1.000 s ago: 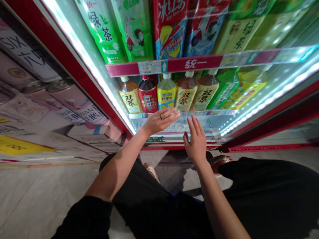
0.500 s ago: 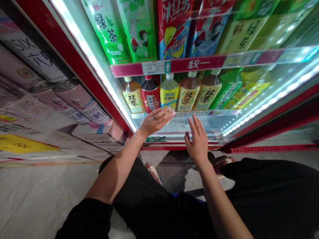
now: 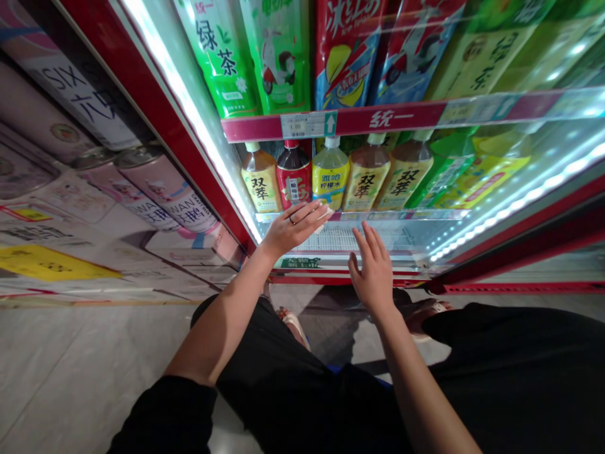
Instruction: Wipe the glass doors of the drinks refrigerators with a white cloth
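Note:
My left hand (image 3: 295, 228), with a ring on one finger, has its fingers together over a small white cloth or tissue (image 3: 325, 217) that shows at the fingertips. It is in front of the lower shelf edge (image 3: 401, 215), near the red bottle (image 3: 293, 173) and the yellow-labelled lemon drink (image 3: 330, 173). To its right my right hand (image 3: 373, 268) holds nothing, its fingers apart, in front of the white grille (image 3: 387, 236) at the cooler's bottom.
Green tea bottles (image 3: 278, 57) and red iced-tea bottles (image 3: 347, 57) fill the shelf above. Pink cans (image 3: 177, 189) and boxes stand at left, beyond the red cooler frame (image 3: 189, 129). My legs and feet are below.
The view has shifted slightly, so the shelves and bottles appear further right. My left hand stays near the lower shelf edge, and my right hand has hardly moved.

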`<state>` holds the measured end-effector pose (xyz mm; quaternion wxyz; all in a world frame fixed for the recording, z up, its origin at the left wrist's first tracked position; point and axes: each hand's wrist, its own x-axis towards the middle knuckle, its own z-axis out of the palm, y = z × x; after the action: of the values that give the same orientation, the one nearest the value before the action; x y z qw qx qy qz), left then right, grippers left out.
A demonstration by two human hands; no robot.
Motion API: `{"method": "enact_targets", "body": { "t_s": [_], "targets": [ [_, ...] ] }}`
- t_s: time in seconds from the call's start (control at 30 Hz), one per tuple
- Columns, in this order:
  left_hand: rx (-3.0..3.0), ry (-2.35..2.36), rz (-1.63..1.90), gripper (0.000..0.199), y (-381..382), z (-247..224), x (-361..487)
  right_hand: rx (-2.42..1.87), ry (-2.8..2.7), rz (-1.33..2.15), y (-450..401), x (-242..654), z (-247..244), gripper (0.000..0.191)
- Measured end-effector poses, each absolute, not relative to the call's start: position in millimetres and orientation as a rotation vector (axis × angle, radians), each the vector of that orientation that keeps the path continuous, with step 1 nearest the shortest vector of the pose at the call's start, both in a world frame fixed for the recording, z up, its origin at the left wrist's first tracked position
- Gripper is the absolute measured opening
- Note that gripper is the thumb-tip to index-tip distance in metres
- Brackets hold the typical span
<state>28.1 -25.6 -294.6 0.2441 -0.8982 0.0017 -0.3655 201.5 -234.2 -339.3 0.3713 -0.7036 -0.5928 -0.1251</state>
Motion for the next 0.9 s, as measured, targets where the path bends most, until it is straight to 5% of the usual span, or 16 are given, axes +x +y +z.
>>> {"method": "enact_targets", "body": {
  "t_s": [0.9],
  "targets": [
    [-2.481, -0.162, -1.08, 0.083, -25.7, -285.3, 6.7, -1.804, -1.478, -0.264, -231.3, 196.7, -343.4, 0.066]
  ]
}}
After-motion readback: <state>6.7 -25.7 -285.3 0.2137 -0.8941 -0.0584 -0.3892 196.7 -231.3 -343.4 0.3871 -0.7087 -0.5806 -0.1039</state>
